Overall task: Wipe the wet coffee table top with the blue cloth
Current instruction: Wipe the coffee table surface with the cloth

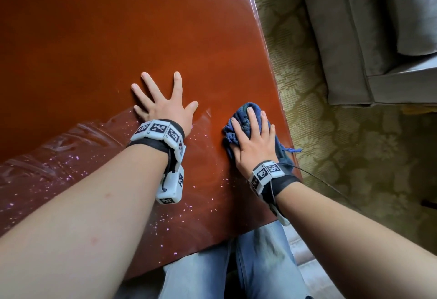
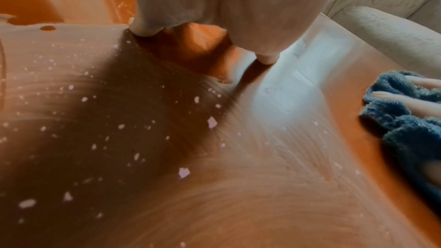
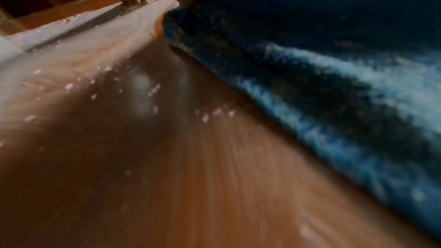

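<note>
The glossy red-brown coffee table top (image 1: 118, 38) fills the head view. My left hand (image 1: 163, 107) lies flat on it with fingers spread, holding nothing. To its right, near the table's right edge, my right hand (image 1: 254, 138) presses down on the crumpled blue cloth (image 1: 240, 111), its fingers laid straight over the cloth. Water film and droplets (image 1: 71, 154) cover the near left part of the top. The left wrist view shows the cloth (image 2: 405, 131) at right with fingers (image 2: 424, 84) on it. The blurred right wrist view shows the cloth (image 3: 334, 67) on the wet surface (image 3: 190, 176).
The table's right edge (image 1: 272, 81) runs beside a patterned green carpet (image 1: 335, 147). A grey sofa (image 1: 366, 27) stands at the upper right. My legs in blue jeans (image 1: 250, 265) are against the near table edge. A thin black cable (image 1: 319, 181) trails from the right wristband.
</note>
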